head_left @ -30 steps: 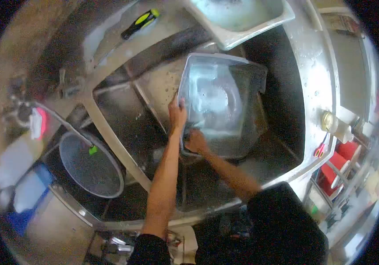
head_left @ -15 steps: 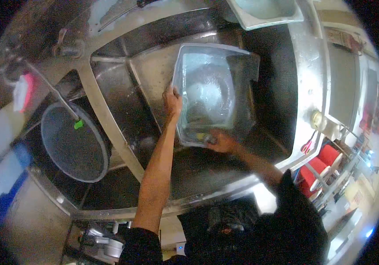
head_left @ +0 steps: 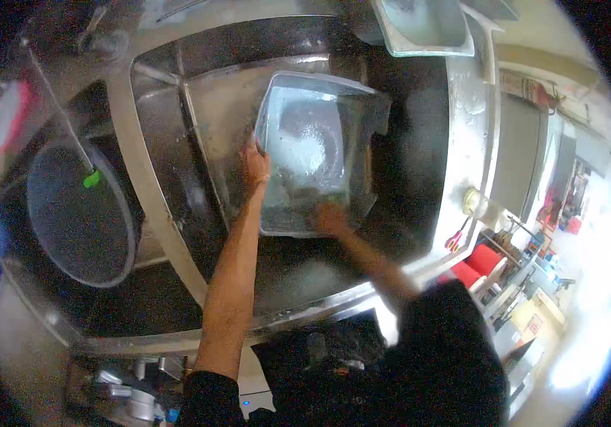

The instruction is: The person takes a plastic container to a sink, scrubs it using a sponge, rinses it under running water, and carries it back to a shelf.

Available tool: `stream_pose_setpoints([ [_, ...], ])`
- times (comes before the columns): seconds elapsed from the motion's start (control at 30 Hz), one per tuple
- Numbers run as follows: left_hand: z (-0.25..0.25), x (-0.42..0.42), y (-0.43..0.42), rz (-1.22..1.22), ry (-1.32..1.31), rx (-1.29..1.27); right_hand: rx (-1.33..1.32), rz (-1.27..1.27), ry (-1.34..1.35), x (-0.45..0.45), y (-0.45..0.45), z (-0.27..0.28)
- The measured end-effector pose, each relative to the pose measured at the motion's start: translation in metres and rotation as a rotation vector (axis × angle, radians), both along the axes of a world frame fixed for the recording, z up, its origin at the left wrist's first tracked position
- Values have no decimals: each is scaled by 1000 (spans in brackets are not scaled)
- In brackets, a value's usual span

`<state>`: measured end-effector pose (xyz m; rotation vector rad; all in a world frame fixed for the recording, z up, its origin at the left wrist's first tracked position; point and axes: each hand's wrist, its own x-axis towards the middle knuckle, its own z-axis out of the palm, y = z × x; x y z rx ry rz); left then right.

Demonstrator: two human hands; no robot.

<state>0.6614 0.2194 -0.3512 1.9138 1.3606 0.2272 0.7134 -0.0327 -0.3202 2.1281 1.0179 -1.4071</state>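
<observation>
A rectangular, translucent plastic tub (head_left: 273, 114) is held tilted in a steel sink (head_left: 220, 96), its wet inside facing me. My left hand (head_left: 255, 165) is closed around the tub's left rim, about halfway down its side. Inside the lower part of the tub is my right hand (head_left: 332, 218), blurred by motion. Its fingers are closed on what looks like a small yellow-green sponge, mostly hidden by the hand now.
A round grey bin or tub (head_left: 81, 213) stands in the left basin, with a green-tipped tap spout (head_left: 92, 178) over it. Another rectangular container (head_left: 426, 32) rests at the back right. Pink-handled scissors (head_left: 453, 240) and a jar (head_left: 473, 202) are on the right ledge.
The view has shifted, so the scene sits further left. My right hand has moved up and deeper into the tub, while the left keeps its hold on the rim.
</observation>
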Motion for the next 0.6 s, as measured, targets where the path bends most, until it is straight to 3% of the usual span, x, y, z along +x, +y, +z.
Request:
stream_pose_setpoints([
  [0.03, -7, 0, 3, -2, 30, -8, 175, -3, -71, -12, 1, -6],
  [0.07, -11, -4, 2, -8, 65, -21, 167, 8, -69, -4, -13, -9],
  [0.13, -15, -19, 4, -60, 22, -60, 406, 30, 211, 29, -48, -2],
  [0.17, -11, -18, 6, -84, -6, -68, 410, 44, 199, 46, -51, -5],
  [0.23, 3, -17, 6, -156, 16, -193, 280, 194, 12, 69, -61, -11],
  [0.3, 13, -11, 4, -181, 54, -299, 322, 300, -146, 111, -39, -29],
  [0.37, 15, -16, -3, -323, 15, 171, 415, 323, -282, 147, 0, -46],
  [0.4, 21, -14, 0, -311, 25, 172, 414, 316, -332, 157, 20, -49],
  [0.5, 53, -3, 9, -261, 134, -302, 349, 501, -315, 149, 13, -28],
  [0.6, 75, 2, 15, -242, 132, -245, 369, 807, -221, 146, -31, -8],
])
